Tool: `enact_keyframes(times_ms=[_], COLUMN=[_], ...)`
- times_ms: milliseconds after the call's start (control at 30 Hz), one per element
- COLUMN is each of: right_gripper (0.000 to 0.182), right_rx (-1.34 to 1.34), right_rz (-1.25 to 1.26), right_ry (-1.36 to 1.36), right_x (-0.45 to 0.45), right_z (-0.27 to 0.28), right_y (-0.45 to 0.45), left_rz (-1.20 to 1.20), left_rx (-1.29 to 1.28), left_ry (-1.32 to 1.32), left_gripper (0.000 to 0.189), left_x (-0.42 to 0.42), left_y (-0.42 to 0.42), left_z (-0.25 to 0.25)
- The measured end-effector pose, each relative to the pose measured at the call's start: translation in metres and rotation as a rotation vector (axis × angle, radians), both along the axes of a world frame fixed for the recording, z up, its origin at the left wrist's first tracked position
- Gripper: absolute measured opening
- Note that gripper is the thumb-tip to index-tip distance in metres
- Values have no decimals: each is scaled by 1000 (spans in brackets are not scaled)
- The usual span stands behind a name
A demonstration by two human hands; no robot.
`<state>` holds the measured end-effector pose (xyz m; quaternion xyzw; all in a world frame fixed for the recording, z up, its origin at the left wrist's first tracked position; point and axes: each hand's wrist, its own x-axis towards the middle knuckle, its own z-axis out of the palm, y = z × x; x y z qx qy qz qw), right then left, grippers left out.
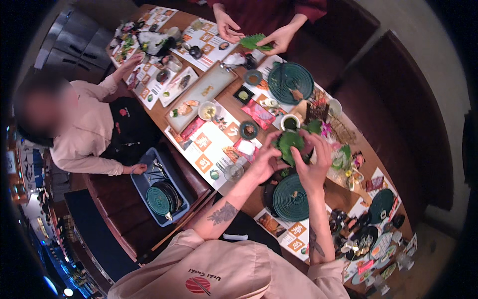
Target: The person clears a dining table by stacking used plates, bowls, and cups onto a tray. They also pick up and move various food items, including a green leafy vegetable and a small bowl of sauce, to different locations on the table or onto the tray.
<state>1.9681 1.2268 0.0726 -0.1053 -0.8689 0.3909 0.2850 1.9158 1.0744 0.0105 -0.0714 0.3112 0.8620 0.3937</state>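
My left hand [266,157] and my right hand [314,160] hold a green shiso-like leaf [291,144] between them, above the table. The fingertips pinch its edges from both sides; whether it is one leaf or several stacked, I cannot tell. Just beyond my fingers sits a small white bowl [290,122] of dark liquid. A dark green ribbed plate [291,200] bearing food scraps lies below my hands. To the right, a wooden platter [360,192] carries garnishes, among them a purple orchid [326,129] and shredded white strands.
Across the table, another person's hands [278,41] hold a green leaf [255,42]. At left, a co-worker's hand [139,169] rests at a blue tub [136,183] of plates and cutlery. A long rectangular plate [220,80], a glass [233,172] and stacked dishes [364,239] crowd the table.
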Motion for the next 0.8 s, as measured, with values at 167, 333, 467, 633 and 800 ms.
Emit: enact_keyframes(times_ms=[167, 333, 467, 633, 800], right_gripper=[47, 49, 49, 51, 18], right_rx=[-23, -101, -161, -165, -152], right_rz=[24, 3, -20, 17, -154], right_ry=[-19, -7, -7, 33, 159], right_x=[-8, -1, 10, 28, 71], right_z=[-8, -24, -30, -19, -18], right_y=[-7, -13, -14, -7, 27], left_rz=[-9, -90, -40, -98, -91], left_rx=[83, -153, -197, -179, -116], left_ry=[-60, 125, 149, 229, 78], left_gripper=[68, 61, 48, 52, 55], left_x=[-5, -7, -7, -5, -1], left_y=[-10, -8, 7, 5, 1], left_z=[-2, -14, -12, -17, -33])
